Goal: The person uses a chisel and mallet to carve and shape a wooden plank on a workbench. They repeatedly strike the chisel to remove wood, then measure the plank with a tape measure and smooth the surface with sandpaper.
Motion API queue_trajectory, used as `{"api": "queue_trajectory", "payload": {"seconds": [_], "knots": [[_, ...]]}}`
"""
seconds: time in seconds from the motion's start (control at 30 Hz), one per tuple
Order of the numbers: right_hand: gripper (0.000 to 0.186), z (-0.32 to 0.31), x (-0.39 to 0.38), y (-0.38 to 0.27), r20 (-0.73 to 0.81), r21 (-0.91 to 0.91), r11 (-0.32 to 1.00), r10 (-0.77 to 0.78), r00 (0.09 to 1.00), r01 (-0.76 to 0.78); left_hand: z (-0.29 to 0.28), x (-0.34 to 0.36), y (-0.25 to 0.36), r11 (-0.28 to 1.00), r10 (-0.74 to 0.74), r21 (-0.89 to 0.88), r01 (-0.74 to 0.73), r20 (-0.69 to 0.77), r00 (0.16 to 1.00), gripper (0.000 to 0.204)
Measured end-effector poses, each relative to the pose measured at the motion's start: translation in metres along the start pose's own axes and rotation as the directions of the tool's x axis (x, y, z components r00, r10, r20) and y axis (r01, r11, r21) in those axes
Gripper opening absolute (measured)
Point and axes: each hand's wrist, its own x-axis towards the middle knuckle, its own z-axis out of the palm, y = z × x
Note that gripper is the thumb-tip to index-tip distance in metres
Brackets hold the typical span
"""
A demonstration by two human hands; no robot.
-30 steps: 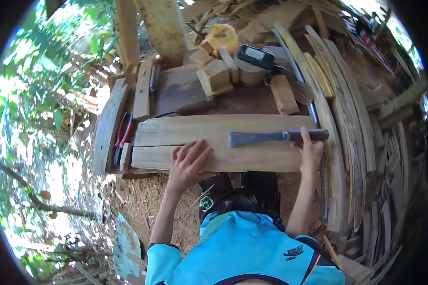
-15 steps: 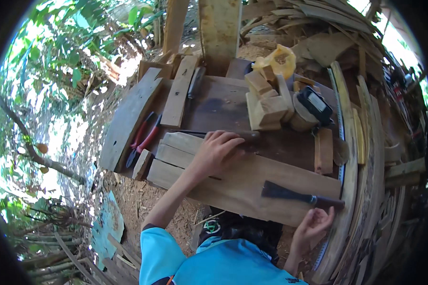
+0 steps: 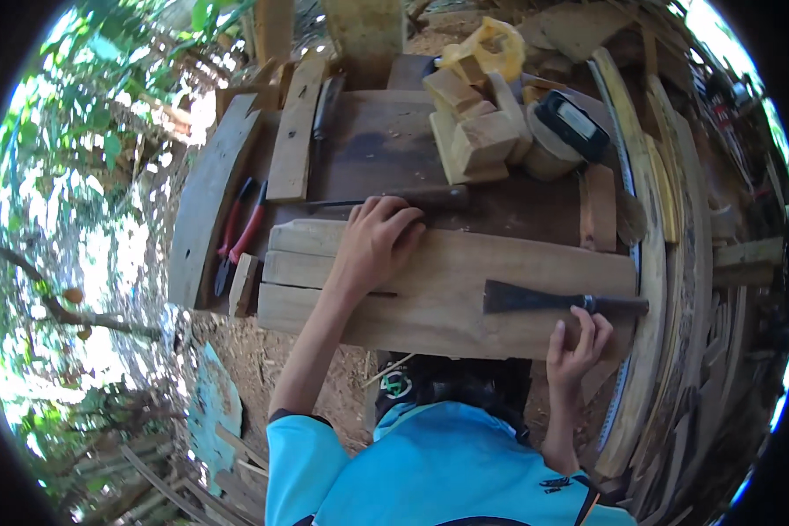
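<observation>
A long wooden board (image 3: 447,320) with slots cut in its left end lies across the bench before me. My left hand (image 3: 381,241) presses on it, fingers curled together over its far edge. Just beyond those fingers is a slim dark tool with a wooden handle (image 3: 447,197); whether they touch it is unclear. On the board's right part rests a broad-bladed chisel (image 3: 535,298), blade pointing left. My right hand (image 3: 579,346) is at the near side of its handle, palm up with fingers apart, one fingertip touching near the collar.
Red-handled pliers (image 3: 241,232) and a small wood block (image 3: 244,285) lie left. Farther back are stacked wood blocks (image 3: 478,131), a dark case with a pale window (image 3: 572,121) and a yellow plastic bag (image 3: 491,48). Long timber strips (image 3: 657,289) line the right side.
The whole view has shifted, so the bench sits higher in the picture. My right hand has come up to the chisel's collar, fingers spreading. The left hand stays at the board's far edge.
</observation>
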Motion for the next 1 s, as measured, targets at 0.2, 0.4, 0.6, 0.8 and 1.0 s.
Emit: {"api": "queue_trajectory", "payload": {"seconds": [0.2,0.4,0.6,0.8,1.0], "knots": [[0.036,-0.001,0.006,-0.004,0.014,0.020,0.998,0.067,0.998,-0.067,0.005,0.005,-0.003,0.999,0.028,0.015,-0.028,0.000,1.000,0.015],[0.031,-0.022,0.029,0.004,0.148,0.151,0.986,0.043,0.988,-0.065,0.007,0.001,-0.002,1.000,0.025,-0.007,-0.025,0.012,1.000,0.017],[0.049,0.003,0.154,0.100,0.195,-0.310,0.946,-0.032,0.980,0.092,0.009,-0.001,0.005,0.965,0.236,0.128,-0.227,-0.058,0.970,0.028],[0.048,0.041,0.189,0.131,0.635,-0.329,0.943,0.179,0.751,0.053,0.023,0.006,0.086,0.925,0.381,-0.032,-0.379,0.109,0.918,0.045],[0.045,0.023,0.184,0.152,0.662,-0.232,0.954,0.011,0.749,0.191,0.082,0.006,0.119,0.911,0.401,0.025,-0.413,0.194,0.895,0.042]]}}
